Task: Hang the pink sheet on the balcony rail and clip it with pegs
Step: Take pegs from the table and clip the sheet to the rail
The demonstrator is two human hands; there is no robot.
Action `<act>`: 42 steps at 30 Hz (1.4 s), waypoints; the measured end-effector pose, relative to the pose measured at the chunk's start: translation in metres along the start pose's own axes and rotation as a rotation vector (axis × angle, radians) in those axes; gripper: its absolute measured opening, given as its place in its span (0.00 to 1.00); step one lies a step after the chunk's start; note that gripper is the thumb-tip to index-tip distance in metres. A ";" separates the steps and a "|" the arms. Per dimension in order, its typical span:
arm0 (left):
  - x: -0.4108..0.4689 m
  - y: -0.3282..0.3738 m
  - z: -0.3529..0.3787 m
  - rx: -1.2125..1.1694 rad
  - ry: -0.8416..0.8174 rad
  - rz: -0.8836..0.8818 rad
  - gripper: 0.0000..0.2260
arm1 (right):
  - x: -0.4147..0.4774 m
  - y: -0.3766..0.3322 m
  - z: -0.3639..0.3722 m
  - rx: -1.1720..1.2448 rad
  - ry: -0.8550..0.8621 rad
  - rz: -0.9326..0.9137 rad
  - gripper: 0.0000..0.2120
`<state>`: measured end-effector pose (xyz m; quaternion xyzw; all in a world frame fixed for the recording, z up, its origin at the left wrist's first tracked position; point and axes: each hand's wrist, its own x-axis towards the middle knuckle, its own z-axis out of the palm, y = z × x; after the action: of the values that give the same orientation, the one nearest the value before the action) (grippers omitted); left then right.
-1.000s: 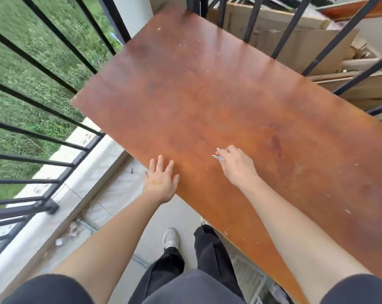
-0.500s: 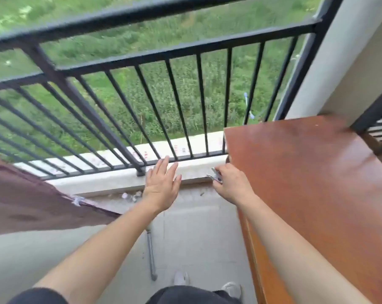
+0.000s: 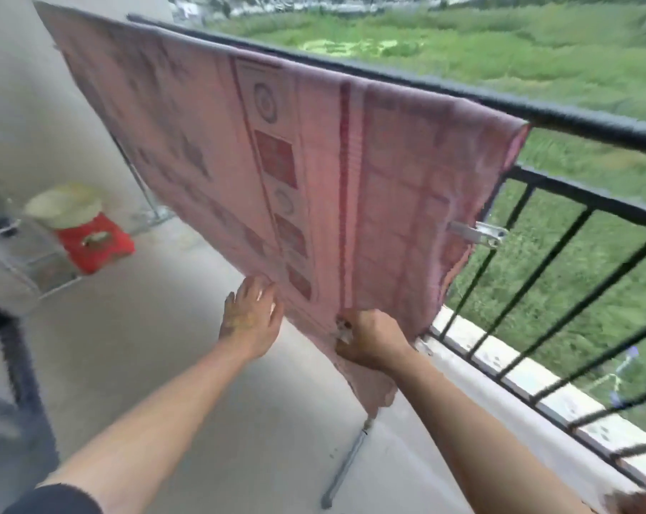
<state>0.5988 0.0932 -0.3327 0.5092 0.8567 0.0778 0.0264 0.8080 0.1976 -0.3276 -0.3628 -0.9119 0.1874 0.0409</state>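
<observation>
The pink patterned sheet [image 3: 277,150] hangs draped over the black balcony rail [image 3: 573,120], its lower edge reaching toward me. A metal peg [image 3: 479,233] is clipped on the sheet's right side edge. My left hand [image 3: 252,313] rests flat with fingers spread against the sheet's lower edge. My right hand [image 3: 369,339] is closed around a small metal peg [image 3: 345,330] at the sheet's bottom edge, touching the cloth.
Black railing bars [image 3: 555,276] run along the right above a pale concrete kerb [image 3: 536,402], with grass beyond. A red stool with a white bowl [image 3: 80,231] stands at the left by a metal rack. A metal pipe [image 3: 345,465] lies on the floor.
My view has swung left from the brown table and bare railing to the hung sheet. Both hands have come up to the sheet's lower edge, the right one still holding its peg.
</observation>
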 end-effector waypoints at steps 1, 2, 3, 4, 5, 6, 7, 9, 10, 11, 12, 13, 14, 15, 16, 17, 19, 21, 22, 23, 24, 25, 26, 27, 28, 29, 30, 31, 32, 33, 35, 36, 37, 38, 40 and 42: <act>0.007 -0.036 -0.007 0.005 0.025 -0.062 0.25 | 0.029 -0.027 0.005 0.010 0.005 -0.022 0.18; 0.013 -0.071 -0.015 0.003 0.053 -0.125 0.24 | 0.057 -0.051 0.011 0.028 0.004 -0.039 0.18; 0.017 -0.104 -0.023 -0.001 0.097 -0.177 0.23 | 0.084 -0.075 0.016 0.061 -0.002 -0.047 0.18; 0.018 -0.135 -0.029 -0.009 0.140 -0.222 0.23 | 0.107 -0.097 0.022 0.098 -0.007 -0.053 0.17; 0.017 -0.160 -0.030 -0.019 0.168 -0.269 0.22 | 0.126 -0.114 0.030 0.115 -0.017 -0.055 0.14; 0.016 -0.183 -0.031 -0.032 0.182 -0.324 0.22 | 0.142 -0.130 0.038 0.126 -0.023 -0.068 0.11; 0.015 -0.203 -0.032 -0.045 0.193 -0.374 0.22 | 0.157 -0.144 0.044 0.136 -0.032 -0.084 0.10; 0.013 -0.237 -0.036 -0.068 0.223 -0.466 0.22 | 0.185 -0.173 0.058 0.162 -0.044 -0.125 0.11; 0.013 -0.253 -0.037 -0.083 0.234 -0.506 0.22 | 0.200 -0.188 0.066 0.175 -0.056 -0.143 0.11; 0.014 -0.269 -0.039 -0.099 0.241 -0.543 0.22 | 0.216 -0.203 0.074 0.189 -0.075 -0.148 0.08; 0.016 -0.283 -0.041 -0.116 0.245 -0.578 0.22 | 0.232 -0.217 0.083 0.209 -0.101 -0.149 0.05; 0.020 -0.297 -0.041 -0.130 0.248 -0.610 0.23 | 0.249 -0.232 0.093 0.238 -0.126 -0.154 0.05; 0.024 -0.312 -0.041 -0.142 0.245 -0.638 0.23 | 0.268 -0.247 0.104 0.263 -0.147 -0.178 0.09; 0.032 -0.329 -0.039 -0.152 0.241 -0.657 0.23 | 0.287 -0.261 0.115 0.267 -0.166 -0.199 0.11; 0.042 -0.347 -0.038 -0.155 0.240 -0.669 0.24 | 0.308 -0.277 0.125 0.269 -0.175 -0.219 0.12; 0.055 -0.368 -0.036 -0.150 0.238 -0.674 0.24 | 0.331 -0.293 0.137 0.276 -0.183 -0.234 0.13; 0.087 -0.412 -0.033 -0.132 0.236 -0.681 0.24 | 0.382 -0.324 0.163 0.305 -0.192 -0.265 0.13; 0.123 -0.457 -0.032 -0.116 0.236 -0.688 0.24 | 0.437 -0.354 0.185 0.322 -0.201 -0.298 0.14; 0.143 -0.479 -0.034 -0.112 0.226 -0.698 0.24 | 0.465 -0.369 0.194 0.322 -0.213 -0.299 0.14; 0.163 -0.500 -0.037 -0.109 0.216 -0.710 0.24 | 0.492 -0.383 0.198 0.321 -0.225 -0.300 0.15; 0.183 -0.520 -0.042 -0.104 0.208 -0.721 0.24 | 0.520 -0.397 0.200 0.316 -0.236 -0.304 0.15; 0.202 -0.539 -0.049 -0.100 0.203 -0.730 0.24 | 0.548 -0.412 0.200 0.310 -0.241 -0.309 0.15; 0.223 -0.557 -0.058 -0.095 0.206 -0.738 0.24 | 0.577 -0.427 0.198 0.308 -0.232 -0.308 0.15; 0.243 -0.575 -0.068 -0.097 0.212 -0.747 0.24 | 0.607 -0.443 0.195 0.312 -0.213 -0.302 0.14; 0.261 -0.592 -0.078 -0.102 0.226 -0.756 0.24 | 0.635 -0.458 0.192 0.318 -0.198 -0.296 0.14; 0.276 -0.609 -0.087 -0.104 0.236 -0.764 0.24 | 0.659 -0.474 0.189 0.319 -0.194 -0.292 0.13; 0.289 -0.626 -0.094 -0.101 0.243 -0.764 0.24 | 0.683 -0.489 0.186 0.318 -0.203 -0.292 0.13; 0.303 -0.645 -0.098 -0.091 0.248 -0.754 0.24 | 0.704 -0.504 0.185 0.320 -0.210 -0.293 0.12; 0.317 -0.666 -0.101 -0.081 0.249 -0.739 0.24 | 0.725 -0.518 0.185 0.322 -0.211 -0.293 0.12; 0.333 -0.690 -0.103 -0.073 0.250 -0.731 0.24 | 0.747 -0.533 0.186 0.326 -0.203 -0.298 0.12; 0.365 -0.738 -0.103 -0.061 0.248 -0.727 0.25 | 0.791 -0.559 0.195 0.336 -0.177 -0.315 0.11; 0.382 -0.761 -0.102 -0.061 0.250 -0.724 0.25 | 0.812 -0.571 0.202 0.337 -0.162 -0.324 0.10; 0.399 -0.784 -0.100 -0.067 0.251 -0.721 0.25 | 0.834 -0.584 0.210 0.334 -0.145 -0.330 0.11; 0.418 -0.807 -0.099 -0.073 0.254 -0.718 0.25 | 0.856 -0.598 0.218 0.329 -0.128 -0.328 0.11; 0.454 -0.851 -0.099 -0.101 0.262 -0.720 0.25 | 0.900 -0.625 0.233 0.323 -0.108 -0.325 0.12; 0.491 -0.896 -0.104 -0.114 0.258 -0.705 0.25 | 0.946 -0.656 0.246 0.299 -0.109 -0.315 0.12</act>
<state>-0.4278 0.0919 -0.3568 0.1667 0.9699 0.1750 -0.0284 -0.3609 0.3240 -0.3697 -0.1950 -0.9202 0.3313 0.0738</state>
